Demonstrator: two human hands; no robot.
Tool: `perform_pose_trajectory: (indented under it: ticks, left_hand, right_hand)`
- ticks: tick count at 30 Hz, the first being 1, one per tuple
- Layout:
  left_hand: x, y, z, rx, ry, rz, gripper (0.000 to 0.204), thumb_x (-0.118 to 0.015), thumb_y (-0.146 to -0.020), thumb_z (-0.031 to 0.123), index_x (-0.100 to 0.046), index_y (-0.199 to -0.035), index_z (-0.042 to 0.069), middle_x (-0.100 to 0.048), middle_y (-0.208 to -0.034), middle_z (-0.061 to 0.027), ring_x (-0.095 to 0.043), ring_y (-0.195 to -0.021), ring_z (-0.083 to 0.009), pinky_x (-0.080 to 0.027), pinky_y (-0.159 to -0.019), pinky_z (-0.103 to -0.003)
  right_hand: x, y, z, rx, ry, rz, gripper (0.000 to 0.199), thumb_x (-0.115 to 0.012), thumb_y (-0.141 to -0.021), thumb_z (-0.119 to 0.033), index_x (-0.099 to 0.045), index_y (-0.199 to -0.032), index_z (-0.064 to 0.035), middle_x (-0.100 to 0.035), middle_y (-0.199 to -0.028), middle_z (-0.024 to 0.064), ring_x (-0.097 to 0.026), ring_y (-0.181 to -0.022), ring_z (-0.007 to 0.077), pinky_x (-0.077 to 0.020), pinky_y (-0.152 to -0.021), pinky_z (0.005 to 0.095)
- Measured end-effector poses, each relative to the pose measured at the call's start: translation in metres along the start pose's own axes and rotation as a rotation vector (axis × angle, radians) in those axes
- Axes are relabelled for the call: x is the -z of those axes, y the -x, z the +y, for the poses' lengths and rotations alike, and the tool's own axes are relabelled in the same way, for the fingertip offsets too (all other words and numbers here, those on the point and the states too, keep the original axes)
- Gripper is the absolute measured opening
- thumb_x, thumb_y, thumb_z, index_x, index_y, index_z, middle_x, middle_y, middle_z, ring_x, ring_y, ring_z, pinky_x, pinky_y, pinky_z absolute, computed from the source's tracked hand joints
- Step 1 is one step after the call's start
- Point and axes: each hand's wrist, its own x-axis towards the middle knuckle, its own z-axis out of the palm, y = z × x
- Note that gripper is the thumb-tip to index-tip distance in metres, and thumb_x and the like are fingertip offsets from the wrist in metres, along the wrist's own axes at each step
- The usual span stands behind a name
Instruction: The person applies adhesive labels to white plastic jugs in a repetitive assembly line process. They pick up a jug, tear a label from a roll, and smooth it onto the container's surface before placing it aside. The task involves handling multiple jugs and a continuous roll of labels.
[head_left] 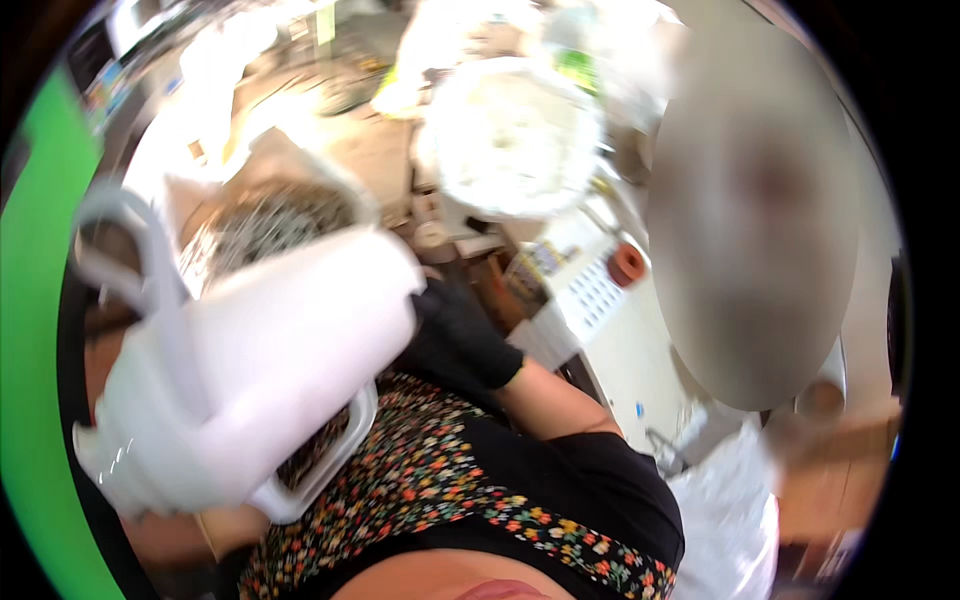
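A large white cylindrical pot (270,330) with a grey carrying handle (165,300) lies tilted in front of me, its round end up to the right. A pale loop-shaped handle (335,450) shows beneath it. My right hand (455,335), in a black glove, is closed at the pot's upper right end, some fingers hidden behind it. My left hand (160,535) is at the lower left, under the pot's other end. Blur and the pot hide its fingers. Behind the pot, a bin (365,190) holds a heap of thin grey metal pieces (275,220).
Past my right hand stands a round white bucket (510,140). An orange-red roll (627,263) lies by a sheet of blue labels (588,298). A big grey oval panel (750,240), blurred, fills the right. Below it are a clear plastic bag (730,515) and a cardboard box (840,470).
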Motion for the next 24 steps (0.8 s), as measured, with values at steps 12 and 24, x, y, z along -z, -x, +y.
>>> perform_pose_trajectory:
  ticks: [12,24]
  left_hand:
    - [-0.038,0.028,-0.085,0.161,-0.534,-0.455,0.034,-0.04,-0.1,0.01,-0.046,-0.132,-0.002,-0.05,-0.132,-0.0128,-0.049,-0.123,-0.0238,-0.042,-0.105,-0.037]
    - [-0.066,-0.007,-0.074,-0.063,-0.584,-0.414,0.03,-0.047,-0.097,0.009,-0.058,-0.122,-0.005,-0.061,-0.12,-0.0132,-0.058,-0.111,-0.0199,-0.045,-0.098,-0.03]
  right_hand:
    - [0.117,0.057,-0.079,0.535,-0.41,0.43,0.046,-0.049,-0.1,-0.035,-0.046,-0.132,-0.0031,-0.056,-0.124,0.0113,-0.055,-0.113,0.0233,-0.045,-0.099,0.0373]
    - [0.428,0.12,-0.346,1.231,-0.582,0.615,0.032,-0.053,-0.097,-0.021,-0.057,-0.121,-0.0012,-0.063,-0.119,0.0181,-0.06,-0.109,0.0346,-0.0496,-0.097,0.0492]
